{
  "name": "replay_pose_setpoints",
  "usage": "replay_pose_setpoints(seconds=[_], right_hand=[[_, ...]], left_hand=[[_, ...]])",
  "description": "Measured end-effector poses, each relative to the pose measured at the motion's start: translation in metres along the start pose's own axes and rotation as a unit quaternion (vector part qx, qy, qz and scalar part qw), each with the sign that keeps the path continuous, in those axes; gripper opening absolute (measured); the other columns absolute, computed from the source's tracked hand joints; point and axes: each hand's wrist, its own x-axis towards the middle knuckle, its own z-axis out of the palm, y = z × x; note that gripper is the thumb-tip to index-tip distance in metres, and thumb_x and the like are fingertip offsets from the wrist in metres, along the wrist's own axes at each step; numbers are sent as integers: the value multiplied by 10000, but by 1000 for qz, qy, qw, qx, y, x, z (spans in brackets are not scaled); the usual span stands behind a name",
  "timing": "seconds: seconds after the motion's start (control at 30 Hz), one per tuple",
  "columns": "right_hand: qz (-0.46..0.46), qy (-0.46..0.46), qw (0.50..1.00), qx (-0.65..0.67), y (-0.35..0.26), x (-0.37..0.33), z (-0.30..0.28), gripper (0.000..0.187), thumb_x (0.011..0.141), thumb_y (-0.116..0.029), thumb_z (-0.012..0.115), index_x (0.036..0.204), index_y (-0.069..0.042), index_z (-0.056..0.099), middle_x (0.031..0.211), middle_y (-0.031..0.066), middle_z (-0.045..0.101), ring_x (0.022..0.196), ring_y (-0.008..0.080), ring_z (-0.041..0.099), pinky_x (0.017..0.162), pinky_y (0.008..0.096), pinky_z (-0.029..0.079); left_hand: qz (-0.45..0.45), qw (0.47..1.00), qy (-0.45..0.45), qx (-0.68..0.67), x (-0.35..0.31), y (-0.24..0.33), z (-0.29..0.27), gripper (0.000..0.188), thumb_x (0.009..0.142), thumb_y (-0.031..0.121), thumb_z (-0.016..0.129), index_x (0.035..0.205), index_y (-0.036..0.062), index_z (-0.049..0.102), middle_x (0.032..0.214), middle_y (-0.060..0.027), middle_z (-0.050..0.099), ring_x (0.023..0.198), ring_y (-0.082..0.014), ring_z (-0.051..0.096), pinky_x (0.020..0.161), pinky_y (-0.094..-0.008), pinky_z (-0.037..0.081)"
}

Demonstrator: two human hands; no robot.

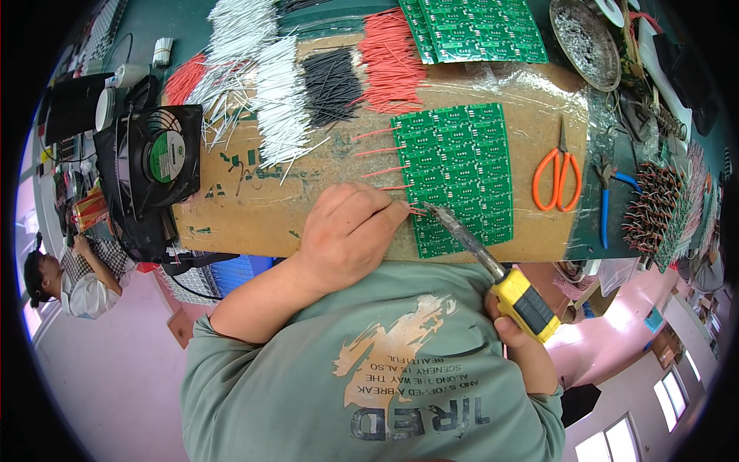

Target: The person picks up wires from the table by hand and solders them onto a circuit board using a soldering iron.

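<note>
My left hand [344, 231] is closed, its fingertips pinching a short red wire [416, 211] at the left edge of a green circuit board panel [469, 173]. Several other red wires [377, 152] stick out leftward from that same edge, farther up. In my right hand [509, 329] is a yellow and black soldering iron [526, 304]. Its metal shaft slants up and left over the panel. The tip is close to the end of the pinched wire; whether they touch, I cannot tell.
Bundles of white wires [281, 100], black wires [331, 86] and red wires [389, 61] lie beyond the panel. A black fan [158, 158] stands left. Rightward are orange-handled scissors [557, 177], blue-handled pliers [605, 208] and a round metal dish [585, 45]. More green panels [485, 31] lie at the back.
</note>
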Motion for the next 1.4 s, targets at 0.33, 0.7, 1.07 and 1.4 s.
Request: replay_pose_setpoints(seconds=[0.33,0.7,1.07,1.4], right_hand=[[12,36,998,57,-4,-3,3,332,866,-330,745,787,-50,585,691,51,571,563,208,548,520,322,421],[9,37,999,36,-6,-6,1,358,868,-361,754,786,-55,587,676,45,574,563,210,553,520,319,425],[29,24,999,28,-3,-15,-2,368,863,-373,754,760,-70,572,668,43,569,553,214,540,522,327,421],[6,-8,998,-56,-11,-14,-3,391,868,-410,727,721,-92,554,675,75,538,538,269,535,497,370,408]], left_hand=[[0,1000,-5,-1,0,1,-1,341,657,-90,774,982,9,738,865,-67,640,756,-238,626,642,-344,480],[-1,1000,-1,1,0,2,0,321,672,-92,775,972,17,731,865,-66,642,748,-241,619,641,-346,479],[-1,1000,16,0,-4,6,-3,303,695,-101,778,965,25,728,857,-68,627,769,-251,602,642,-349,471],[-16,999,17,-33,-20,13,-3,322,670,-120,765,967,4,755,839,-72,616,766,-251,600,628,-356,477]])
